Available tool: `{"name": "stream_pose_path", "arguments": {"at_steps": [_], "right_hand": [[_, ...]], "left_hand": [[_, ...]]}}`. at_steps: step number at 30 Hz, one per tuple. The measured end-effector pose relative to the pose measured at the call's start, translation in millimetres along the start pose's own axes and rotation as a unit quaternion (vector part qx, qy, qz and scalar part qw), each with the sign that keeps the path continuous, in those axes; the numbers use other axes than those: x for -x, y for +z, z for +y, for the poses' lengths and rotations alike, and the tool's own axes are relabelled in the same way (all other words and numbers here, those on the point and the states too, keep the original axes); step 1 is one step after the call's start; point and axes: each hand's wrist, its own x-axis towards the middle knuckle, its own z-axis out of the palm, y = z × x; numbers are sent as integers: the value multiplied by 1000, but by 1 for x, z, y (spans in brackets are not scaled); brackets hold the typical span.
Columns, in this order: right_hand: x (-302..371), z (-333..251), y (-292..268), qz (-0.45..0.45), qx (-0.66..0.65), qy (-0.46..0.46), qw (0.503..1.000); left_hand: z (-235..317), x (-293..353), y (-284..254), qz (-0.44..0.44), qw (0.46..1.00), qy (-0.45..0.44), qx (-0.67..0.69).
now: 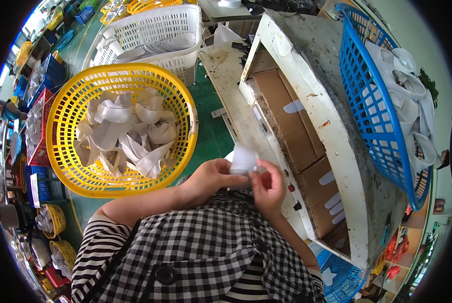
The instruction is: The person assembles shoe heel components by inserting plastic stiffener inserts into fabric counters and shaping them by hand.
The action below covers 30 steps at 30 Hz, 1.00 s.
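Observation:
Before my chest, both hands hold a white shoe upper [244, 159], partly blurred and curved into a cup shape. My left hand [209, 178] grips its left side, with the thumb along its lower edge. At its right edge, my right hand [269, 188] pinches it between thumb and fingers. Similar pale shoe uppers [116, 132] lie in a loose heap inside the yellow basket [64, 166] on my left. To my right stands a worn white box-like machine [314, 83], its open front lined with cardboard [292, 132].
White insole-shaped pieces [327, 178] lie on the cardboard. A blue basket [370, 108] with white uppers [405, 96] rests on the machine's top. Behind the yellow basket is a white basket [193, 58] holding stacked flat pieces [160, 45]. Another blue basket [344, 275] sits low at right.

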Motion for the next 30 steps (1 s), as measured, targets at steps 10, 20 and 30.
{"name": "stream_pose_path", "arguments": {"at_steps": [10,20,30], "right_hand": [[-159,143,-47,20,290,-19,957],[-220,229,-47,-52,538,-102,835],[-171,153,-49,23,384,-67,920]], "left_hand": [[6,-4,-15,91,992,3,-88],[-20,-10,-28,99,992,73,-30],[-7,-103,-19,-8,968,-33,-247]]}}
